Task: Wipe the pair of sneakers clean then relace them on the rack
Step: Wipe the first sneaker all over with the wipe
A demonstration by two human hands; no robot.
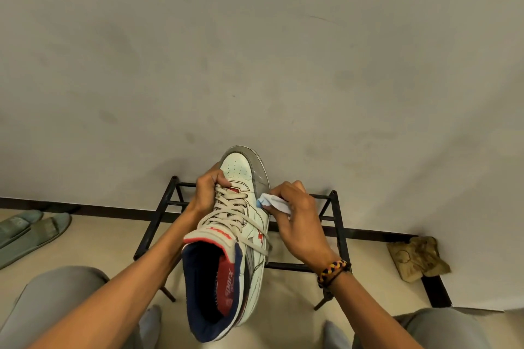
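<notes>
Gripped around its forefoot, over the lower lacing, the white high-top sneaker is held up by the left hand, whose fingers are curled over the vamp. It is carried in mid-air above the black metal shoe rack, toe pointed at the far wall, collar open toward the near side. No second sneaker is seen.

A small crumpled white-and-blue wipe is pinched in the right hand and pressed against the right flank of the sneaker, just behind the grey rubber toe rand. A braided wristband is worn on the right wrist.

Wiping is judged to be the step in hand; the beige laces are threaded, so relacing is judged to be well off.

By its build, the sneaker is expected to handle as light but bulky: stiff in sole and toe cap, soft and collapsible at the padded navy collar. A hold at the forefoot or the sole is judged firmest; the glossy side panels may turn slippery if the wipe is damp.

Grey slippers lie on the floor at the far left, and a crumpled tan cloth lies at the right by the wall.
</notes>
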